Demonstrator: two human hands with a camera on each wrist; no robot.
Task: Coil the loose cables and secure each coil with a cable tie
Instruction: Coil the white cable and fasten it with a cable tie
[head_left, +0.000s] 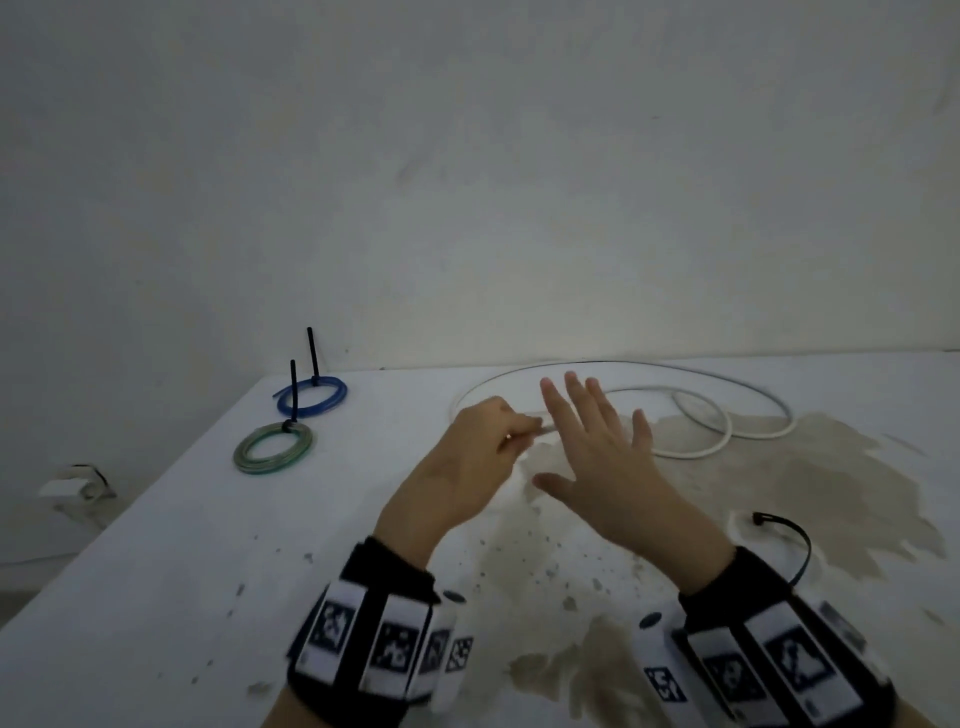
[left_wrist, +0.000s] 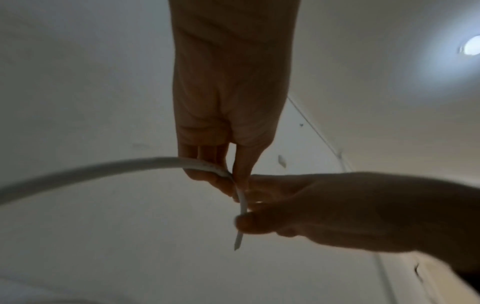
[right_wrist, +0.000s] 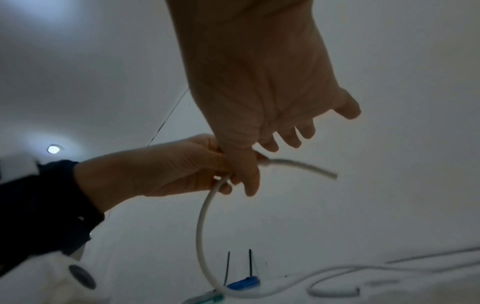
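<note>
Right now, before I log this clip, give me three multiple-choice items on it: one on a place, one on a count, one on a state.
1. Where does the loose black cable tie lie?
A. On the table, on the right-hand side, near the right wrist
B. Around the white cable
C. On the green coil

2. How many coils already carry a tie?
A. None
B. Two
C. Three

3. How does the left hand stand?
A. Flat on the table
B. Closed on nothing
C. Pinching the white cable near its end

Answers:
1 A, the tie curves on the tabletop beside the right wristband.
2 B, the blue coil and the green coil each have a black tie standing up; the white cable lies unbound.
3 C, the wrist views show its fingers closed on the cable, while the right hand is spread.
</note>
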